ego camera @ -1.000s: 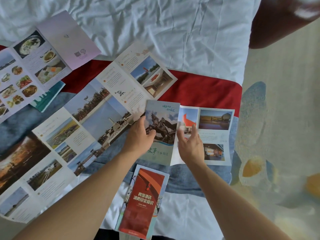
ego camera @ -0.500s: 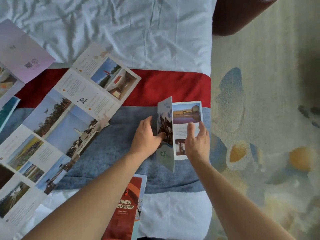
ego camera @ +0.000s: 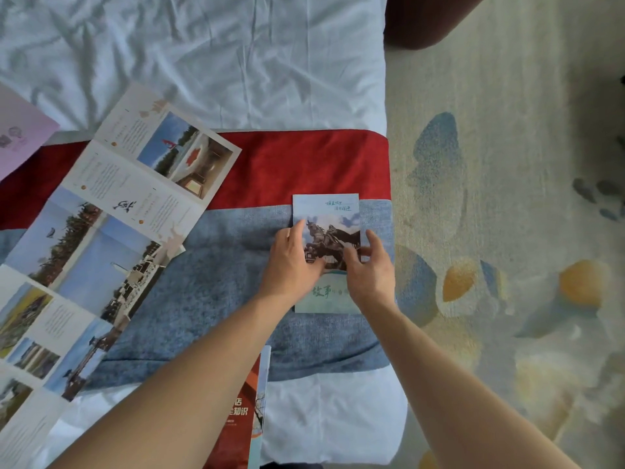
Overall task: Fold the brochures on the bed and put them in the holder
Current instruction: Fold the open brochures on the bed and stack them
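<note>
**One brochure folded, rest still open**

The small brochure point(ego camera: 326, 228) is folded shut, cover up, on the blue band of the bed point(ego camera: 209, 282). It is pressed flat under the left hand point(ego camera: 292, 262) and right hand point(ego camera: 368, 269); both grips are flat and open, nothing clasped. Left of it, the long brochure point(ego camera: 111, 231) lies unfolded. Below it, a red brochure point(ego camera: 241, 421) waits. No holder is visible.

Both forearms are bare to the frame's edge, and the left hand point(ego camera: 293, 262) and right hand point(ego camera: 370, 274) are bare as well.
</note>
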Motion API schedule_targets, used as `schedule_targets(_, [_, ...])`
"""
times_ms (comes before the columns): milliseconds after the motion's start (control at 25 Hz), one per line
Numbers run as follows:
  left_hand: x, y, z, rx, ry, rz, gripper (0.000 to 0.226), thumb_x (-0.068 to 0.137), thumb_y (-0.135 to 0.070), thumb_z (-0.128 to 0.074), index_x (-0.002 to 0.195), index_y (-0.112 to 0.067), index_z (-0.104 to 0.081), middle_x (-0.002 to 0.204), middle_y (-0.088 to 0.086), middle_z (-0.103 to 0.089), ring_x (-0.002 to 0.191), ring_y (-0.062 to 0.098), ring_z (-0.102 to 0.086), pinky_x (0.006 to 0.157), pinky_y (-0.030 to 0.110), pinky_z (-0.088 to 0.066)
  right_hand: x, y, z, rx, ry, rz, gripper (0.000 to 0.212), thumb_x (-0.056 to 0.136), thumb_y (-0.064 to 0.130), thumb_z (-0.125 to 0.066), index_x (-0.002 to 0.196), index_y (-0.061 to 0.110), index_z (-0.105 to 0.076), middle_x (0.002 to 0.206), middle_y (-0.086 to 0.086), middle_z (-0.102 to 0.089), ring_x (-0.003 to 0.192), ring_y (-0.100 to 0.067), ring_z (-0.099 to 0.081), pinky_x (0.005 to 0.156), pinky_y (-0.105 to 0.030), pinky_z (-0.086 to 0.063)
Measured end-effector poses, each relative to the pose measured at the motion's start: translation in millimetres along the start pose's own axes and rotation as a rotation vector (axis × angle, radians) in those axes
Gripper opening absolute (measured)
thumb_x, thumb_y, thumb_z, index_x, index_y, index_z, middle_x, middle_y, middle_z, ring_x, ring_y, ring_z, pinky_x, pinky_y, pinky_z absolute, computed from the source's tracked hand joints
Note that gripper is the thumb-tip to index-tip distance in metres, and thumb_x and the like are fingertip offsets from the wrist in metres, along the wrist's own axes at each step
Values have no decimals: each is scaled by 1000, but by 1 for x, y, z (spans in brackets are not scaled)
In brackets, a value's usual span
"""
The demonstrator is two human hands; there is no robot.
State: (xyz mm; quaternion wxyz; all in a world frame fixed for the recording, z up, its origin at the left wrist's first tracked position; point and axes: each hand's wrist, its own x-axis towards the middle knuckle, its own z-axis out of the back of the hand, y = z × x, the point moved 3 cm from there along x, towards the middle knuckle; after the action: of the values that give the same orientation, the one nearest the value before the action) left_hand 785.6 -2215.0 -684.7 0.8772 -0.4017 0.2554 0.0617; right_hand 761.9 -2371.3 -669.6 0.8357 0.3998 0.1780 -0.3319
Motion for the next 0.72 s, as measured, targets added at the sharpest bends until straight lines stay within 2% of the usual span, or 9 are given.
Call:
schedule_targets(120, [-2,3,5,5,-43,-7,76,84,-20,-72,149,-14,-33,137,9,-42,126,24,-44,97,21,-30,-6,2,-5,-126,-21,141,66,90,13,-57,152,22,-35,139,-2,-46,113,-24,-56,86,-30,-44])
schedule_targets(200, [-6,5,11,23,-67,-27,68,85,-16,-71,146,-12,-40,137,8,-44,127,23,-45,99,20,-31,-12,4,-8,-229,-22,227,73,85,6,-55,153,21,-31,152,-3,-34,106,-31,-59,77,-37,-51])
schedule_targets(320, [-15,4,21,94,-94,-131,53,85,-9,-70,135,-6,-54,140,11,-43,128,29,-47,106,31,-40,-20,7,-12,-345,-9,295,80,81,3,-54,154,25,-30,164,2,-17,100,-34,-64,65,-37,-52])
schedule_targets(440, [-33,3,34,201,-117,-259,48,82,-4,-71,128,-2,-57,147,15,-38,128,32,-46,105,42,-45,-38,11,-19,-385,-12,372,70,79,5,-59,145,21,-45,165,4,-18,104,-32,-64,68,-35,-51])
schedule_targets(520, [-47,7,41,280,-105,-320,50,81,-4,-71,127,-3,-54,152,15,-32,127,33,-45,104,43,-45,-56,12,-23,-395,-32,405,63,79,7,-61,140,19,-50,164,4,-21,106,-33,-63,71,-36,-51])
schedule_targets(720, [-106,38,62,371,-64,-330,51,83,-7,-68,131,-6,-49,157,9,-26,124,29,-44,102,41,-45,-120,2,-46,-416,25,457,55,81,12,-62,135,17,-53,162,-1,-25,107,-35,-63,76,-42,-55])
